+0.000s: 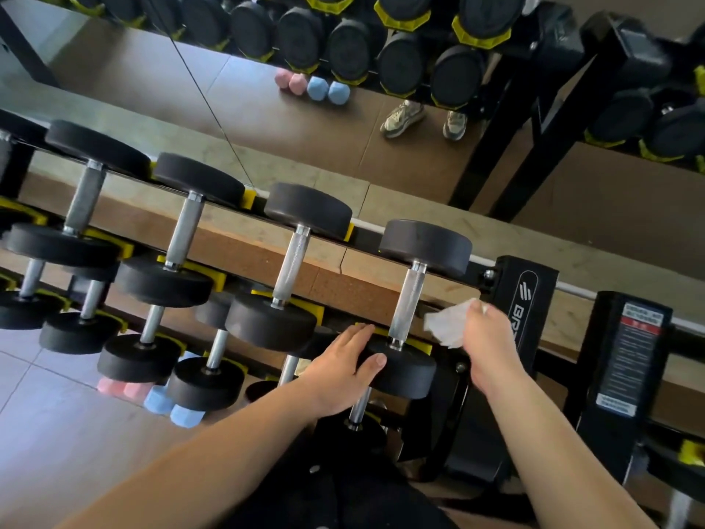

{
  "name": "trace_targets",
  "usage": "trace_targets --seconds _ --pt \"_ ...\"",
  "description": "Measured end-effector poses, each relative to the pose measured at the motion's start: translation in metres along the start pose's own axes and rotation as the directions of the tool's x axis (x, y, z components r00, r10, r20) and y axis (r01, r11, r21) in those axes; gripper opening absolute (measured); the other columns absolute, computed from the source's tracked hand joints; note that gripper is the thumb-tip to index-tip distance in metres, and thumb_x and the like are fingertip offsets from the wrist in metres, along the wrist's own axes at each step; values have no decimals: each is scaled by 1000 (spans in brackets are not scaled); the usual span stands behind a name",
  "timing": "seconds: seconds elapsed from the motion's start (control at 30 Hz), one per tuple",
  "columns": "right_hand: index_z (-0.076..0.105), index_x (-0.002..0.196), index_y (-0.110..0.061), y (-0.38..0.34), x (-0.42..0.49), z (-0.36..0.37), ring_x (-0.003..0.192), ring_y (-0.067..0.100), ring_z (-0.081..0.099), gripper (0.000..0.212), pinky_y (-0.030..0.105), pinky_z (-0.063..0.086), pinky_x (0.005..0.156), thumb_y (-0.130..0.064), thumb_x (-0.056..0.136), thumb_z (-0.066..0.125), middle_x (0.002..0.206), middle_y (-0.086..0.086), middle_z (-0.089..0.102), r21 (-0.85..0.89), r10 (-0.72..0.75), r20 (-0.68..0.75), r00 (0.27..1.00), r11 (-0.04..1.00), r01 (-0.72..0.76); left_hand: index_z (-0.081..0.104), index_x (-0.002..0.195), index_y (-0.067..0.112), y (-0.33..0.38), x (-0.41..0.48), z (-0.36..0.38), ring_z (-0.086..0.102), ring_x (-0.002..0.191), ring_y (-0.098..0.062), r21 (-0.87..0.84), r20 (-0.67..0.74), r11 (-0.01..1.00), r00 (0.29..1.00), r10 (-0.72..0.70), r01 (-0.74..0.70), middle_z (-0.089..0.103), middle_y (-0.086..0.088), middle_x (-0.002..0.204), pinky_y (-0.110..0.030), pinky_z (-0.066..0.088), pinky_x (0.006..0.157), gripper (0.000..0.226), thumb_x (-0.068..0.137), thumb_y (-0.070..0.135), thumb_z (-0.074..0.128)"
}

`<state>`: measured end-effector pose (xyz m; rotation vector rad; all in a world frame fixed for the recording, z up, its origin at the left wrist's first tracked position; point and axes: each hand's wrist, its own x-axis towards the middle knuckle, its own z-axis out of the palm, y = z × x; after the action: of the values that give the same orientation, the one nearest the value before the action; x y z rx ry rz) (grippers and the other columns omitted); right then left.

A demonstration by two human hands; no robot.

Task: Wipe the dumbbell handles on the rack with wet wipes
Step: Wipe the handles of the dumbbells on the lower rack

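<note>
Toward 4 o'clock of the view, at the right end of the top tier of the black rack, sits the dumbbell under my hands. Its knurled steel handle runs from a far head at 12 o'clock to a near head at 6 o'clock.

My left hand rests on that near head from its 9 o'clock side. Its fingers lie fairly straight over the top edge and the thumb lies across the face, nothing clenched.

My right hand is at 3 o'clock of the handle, pinching a crumpled white wet wipe. The wipe hangs just beside the lower part of the handle; I cannot tell whether it touches the steel.

More black dumbbells sit in yellow cradles along the same tier toward 9 o'clock, with others on the tiers below. On the floor at 8 o'clock lie small pink and blue hex dumbbells. A mirror at 12 o'clock reflects the rack and a pair of shoes.
</note>
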<state>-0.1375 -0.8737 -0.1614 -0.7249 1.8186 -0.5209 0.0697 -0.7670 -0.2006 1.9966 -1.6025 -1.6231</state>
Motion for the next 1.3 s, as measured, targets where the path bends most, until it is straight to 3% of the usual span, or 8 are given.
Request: trace_targets --seconds 0.17,0.3,0.47,0.63,0.87,1.0,1.17,1.3 --pt "27 160 -27 -20 -2 57 86 7 53 50 31 47 84 -22 111 35 123 -6 50 -141 -99 75 992 984 109 13 163 38 7 -3 -7 11 158 -13 -6 40 999 999 -37 37 9 18 171 -45 21 128 71 103 64 40" --pt "-4 163 -27 0 -16 91 134 29 55 69 40 53 106 -17 109 38 165 10 30 -348 -248 171 954 890 294 14 164 36 13 -1 -11 14 158 -14 36 54 998 997 -58 56 10 14 171 -45 22 127 72 103 64 40" --pt "30 158 -17 6 -40 43 119 24 61 48 30 48 96 -20 111 36 142 12 55 -536 -224 401 888 729 426 11 164 39 6 0 -8 13 158 -15 -1 65 999 997 -32 32 9 15 171 -46 22 127 75 101 68 39" --pt "54 135 -13 -14 -26 2 96 19 60 33 31 47 78 -23 113 33 114 11 64 -539 -58 380 923 798 271 11 163 39 2 1 -7 14 158 -15 -4 57 1000 998 -17 17 10 16 171 -47 22 127 74 101 68 38" --pt "34 153 -2 -2 8 59 129 38 52 47 44 43 106 -23 111 33 145 23 51 -319 -163 172 971 924 212 9 164 38 3 0 -9 12 158 -16 19 68 1000 998 -16 15 9 15 171 -45 20 128 74 102 67 37" --pt "-1 164 -16 13 -14 89 143 32 44 62 46 40 118 -22 112 32 168 14 22 -307 -245 222 944 901 307 8 164 36 7 1 -10 11 158 -16 59 80 998 996 -42 37 8 12 172 -42 17 128 74 103 65 38" --pt "6 164 -14 35 -33 57 156 13 10 60 33 16 124 -22 111 35 172 4 -2 -415 -283 464 839 768 488 7 164 37 5 1 -8 14 158 -17 47 69 999 997 -20 16 9 12 171 -43 19 128 75 102 66 39" --pt "48 142 -25 22 -47 23 122 17 59 42 39 42 110 -48 109 38 133 2 59 -382 -84 517 852 868 317 9 165 33 5 -1 -11 16 157 -17 32 77 999 997 15 -17 11 13 171 -41 21 127 74 104 63 38"
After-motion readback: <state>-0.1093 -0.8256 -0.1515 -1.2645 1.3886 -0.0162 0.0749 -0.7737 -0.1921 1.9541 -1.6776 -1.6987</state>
